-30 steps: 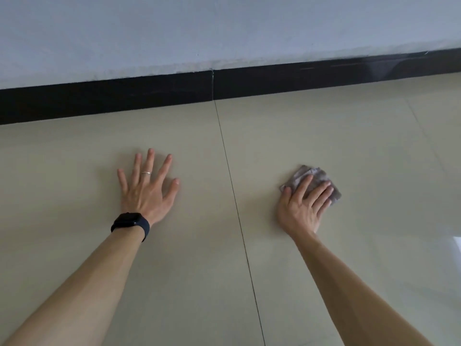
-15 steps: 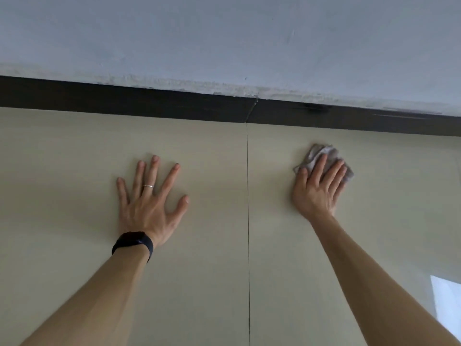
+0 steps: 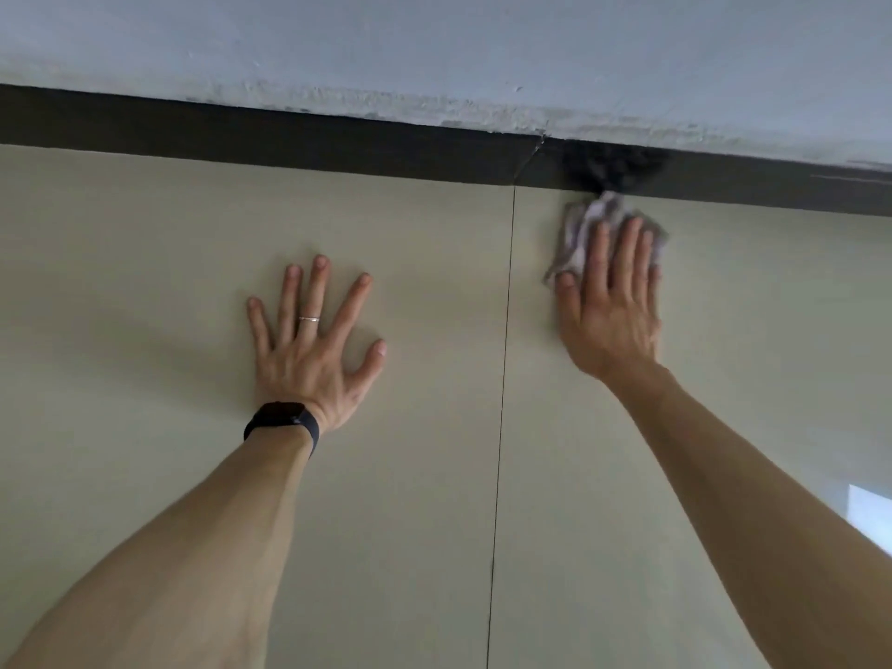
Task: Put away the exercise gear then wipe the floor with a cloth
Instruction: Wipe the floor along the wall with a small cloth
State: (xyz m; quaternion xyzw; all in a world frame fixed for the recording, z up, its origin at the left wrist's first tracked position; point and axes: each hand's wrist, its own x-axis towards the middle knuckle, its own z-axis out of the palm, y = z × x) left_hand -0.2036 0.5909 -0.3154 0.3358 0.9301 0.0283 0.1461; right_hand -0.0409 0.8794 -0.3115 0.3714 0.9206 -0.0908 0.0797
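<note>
Flat-fingered, the right hand (image 3: 610, 301) presses a grey cloth (image 3: 586, 224) (crumpled) against the floor (image 3: 145, 282) by the dark skirting (image 3: 289, 142); left hand (image 3: 313, 350) splayed flat.

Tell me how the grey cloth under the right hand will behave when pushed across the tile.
The cloth looks floppy: it lies crumpled in soft folds, so it will likely bunch rather than slide flat. It probably glides easily, since the floor looks smooth and glossy. The right hand, laid flat, pins it, so it seems light.
</note>
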